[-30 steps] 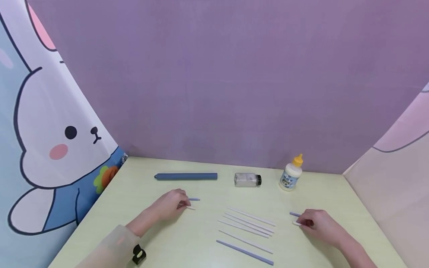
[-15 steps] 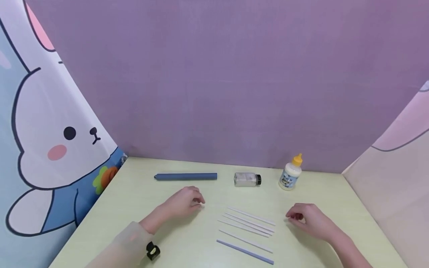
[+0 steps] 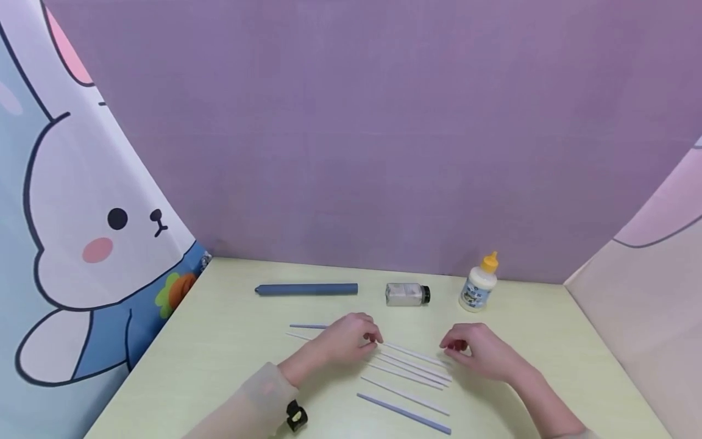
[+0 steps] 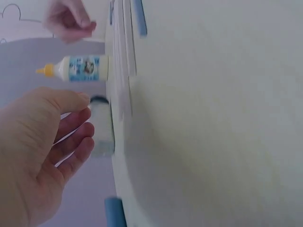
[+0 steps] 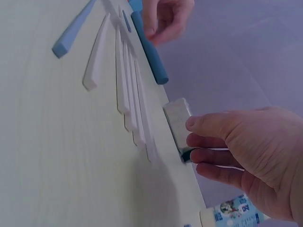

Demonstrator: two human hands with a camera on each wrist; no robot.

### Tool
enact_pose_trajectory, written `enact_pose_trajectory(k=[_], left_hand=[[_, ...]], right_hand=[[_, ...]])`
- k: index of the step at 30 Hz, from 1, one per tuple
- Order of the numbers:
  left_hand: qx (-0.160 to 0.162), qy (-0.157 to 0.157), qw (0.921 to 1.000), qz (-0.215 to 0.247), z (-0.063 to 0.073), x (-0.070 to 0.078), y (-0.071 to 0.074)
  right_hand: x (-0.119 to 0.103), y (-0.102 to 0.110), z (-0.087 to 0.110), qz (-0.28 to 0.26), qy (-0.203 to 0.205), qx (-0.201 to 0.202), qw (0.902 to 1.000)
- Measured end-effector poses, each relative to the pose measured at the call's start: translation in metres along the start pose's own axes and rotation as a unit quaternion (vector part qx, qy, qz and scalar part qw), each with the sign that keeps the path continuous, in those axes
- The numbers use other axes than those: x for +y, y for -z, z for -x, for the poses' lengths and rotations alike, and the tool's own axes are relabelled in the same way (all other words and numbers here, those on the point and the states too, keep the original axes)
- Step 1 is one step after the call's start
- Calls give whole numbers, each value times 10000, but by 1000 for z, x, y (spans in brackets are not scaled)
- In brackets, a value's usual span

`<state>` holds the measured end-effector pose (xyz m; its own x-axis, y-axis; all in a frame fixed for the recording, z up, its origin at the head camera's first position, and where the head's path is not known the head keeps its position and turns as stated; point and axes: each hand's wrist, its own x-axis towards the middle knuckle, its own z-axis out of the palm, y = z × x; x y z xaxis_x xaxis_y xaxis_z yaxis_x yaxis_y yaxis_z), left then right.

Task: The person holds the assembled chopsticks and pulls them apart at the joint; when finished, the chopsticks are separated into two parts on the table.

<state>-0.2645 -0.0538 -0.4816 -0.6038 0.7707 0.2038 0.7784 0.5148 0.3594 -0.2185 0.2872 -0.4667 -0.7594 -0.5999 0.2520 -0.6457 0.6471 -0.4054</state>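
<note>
Several thin white sticks [image 3: 404,395] lie slanted side by side on the table. A blue-grey stick [image 3: 403,414] lies at their near side. My left hand [image 3: 348,338] hovers at the left ends of the white sticks, fingers loosely bent and nothing in them. Behind its wrist lie another blue-grey stick [image 3: 307,326] and a white stick [image 3: 298,335], both partly hidden. My right hand [image 3: 479,349] is near the sticks' right ends. In the right wrist view its fingers [image 5: 215,156] are relaxed, above the table and apart from the sticks.
A dark blue rod [image 3: 307,289] lies at the back of the table [image 3: 236,341]. To its right are a clear jar [image 3: 403,294] with a black lid, on its side, and an upright glue bottle [image 3: 476,289] with a yellow nozzle. A purple backdrop [image 3: 384,152] rises behind.
Both hands have left the stick ends they were touching at the left and right and moved inward toward the row of white sticks. The sticks in the row have stayed put.
</note>
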Motion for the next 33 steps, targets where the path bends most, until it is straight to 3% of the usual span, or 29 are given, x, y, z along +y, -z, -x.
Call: enact_pose_trajectory(k=[7, 16, 21, 25, 30, 33], left_hand=[[-123, 104, 9998, -117, -25, 9, -13], [-520, 241, 9982, -166, -44, 6, -28], [-638, 266, 9975, -175, -43, 3, -28], [-539, 307, 9980, -134, -38, 2, -25], [-303, 289, 9991, 79, -33, 7, -14], [-206, 275, 9994, -93, -30, 13, -5]], right_hand=[[-9, -14, -16, -319, -301, -493, 9978], [-13, -31, -23, -49, -255, -413, 9988], [-19, -37, -27, 526, 47, -297, 9982], [-27, -38, -32, 913, 120, -137, 9957], [-39, -29, -42, 821, 109, -173, 9964], [-50, -20, -49, 774, 170, -93, 9968]])
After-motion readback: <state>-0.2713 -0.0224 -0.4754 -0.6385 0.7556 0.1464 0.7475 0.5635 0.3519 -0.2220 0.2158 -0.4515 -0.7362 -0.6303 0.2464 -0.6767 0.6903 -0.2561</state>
